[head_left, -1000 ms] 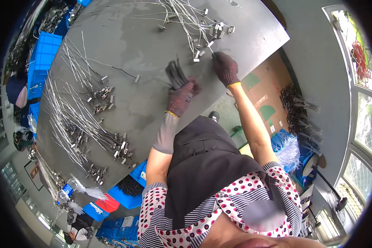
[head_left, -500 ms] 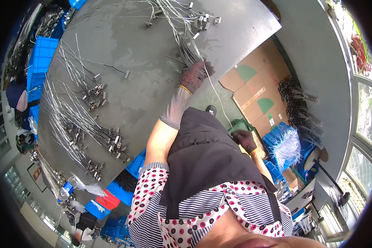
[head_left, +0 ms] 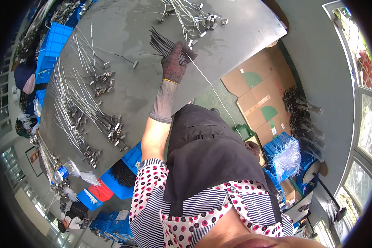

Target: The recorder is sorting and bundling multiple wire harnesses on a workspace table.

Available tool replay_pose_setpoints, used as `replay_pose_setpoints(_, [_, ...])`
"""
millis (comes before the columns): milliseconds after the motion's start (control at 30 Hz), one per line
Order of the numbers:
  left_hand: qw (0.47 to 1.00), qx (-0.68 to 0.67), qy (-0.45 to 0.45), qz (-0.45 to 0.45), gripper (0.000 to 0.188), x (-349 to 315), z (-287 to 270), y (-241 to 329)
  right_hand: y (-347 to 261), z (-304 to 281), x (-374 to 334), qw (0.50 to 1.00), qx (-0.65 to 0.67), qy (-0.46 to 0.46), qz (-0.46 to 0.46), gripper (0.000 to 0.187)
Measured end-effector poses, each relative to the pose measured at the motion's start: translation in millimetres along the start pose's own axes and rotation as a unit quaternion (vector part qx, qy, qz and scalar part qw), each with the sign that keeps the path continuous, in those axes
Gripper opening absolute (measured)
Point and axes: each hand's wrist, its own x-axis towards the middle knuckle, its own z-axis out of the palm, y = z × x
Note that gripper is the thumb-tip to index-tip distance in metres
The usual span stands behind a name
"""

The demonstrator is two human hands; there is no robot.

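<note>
So the left hand (head_left: 176,62), in a dark reddish knit glove, is up over the right half of the grey table (head_left: 126,93), fingers wrapped snugly around a black bundle (head_left: 160,42) of thin strands that fan out of the fist toward the table's far left. A white wire (head_left: 214,90) runs from right by those fingertips, crosses the table's right edge and droops below it toward the other side of the person. The right hand (head_left: 253,149), gloved too, is down off the table on its right, and honestly the black apron (head_left: 211,157) covers so much of it that I can't tell if it's gripping anything. It's just beside a green container (head_left: 244,131), also off the right of the table. Near the table's far edge, beyond the left fist, there's a loose heap of wires (head_left: 182,12) with little connectors on the ends. More wire bunches (head_left: 111,134) spread over the table's left side, and one lone grey connector (head_left: 135,64) on a dark lead lies between them and the left fist. Under the table's near edge you've got a blue bin (head_left: 132,159) and a red bin (head_left: 100,191), while flat cardboard (head_left: 252,105) covers part of the floor right of the table.
</note>
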Motion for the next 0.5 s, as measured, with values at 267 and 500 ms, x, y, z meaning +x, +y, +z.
replay_pose_setpoints(267, [0.999, 0.037, 0.009, -0.013, 0.021, -14, -32, -6, -72, 5, 46, 0.995, -0.088, -0.029, -0.021, 0.034])
replay_pose_setpoints(500, [0.996, 0.019, 0.077, 0.032, 0.022, -22, -38, 39, -86, -10, 34, 0.981, -0.169, -0.034, -0.092, 0.034])
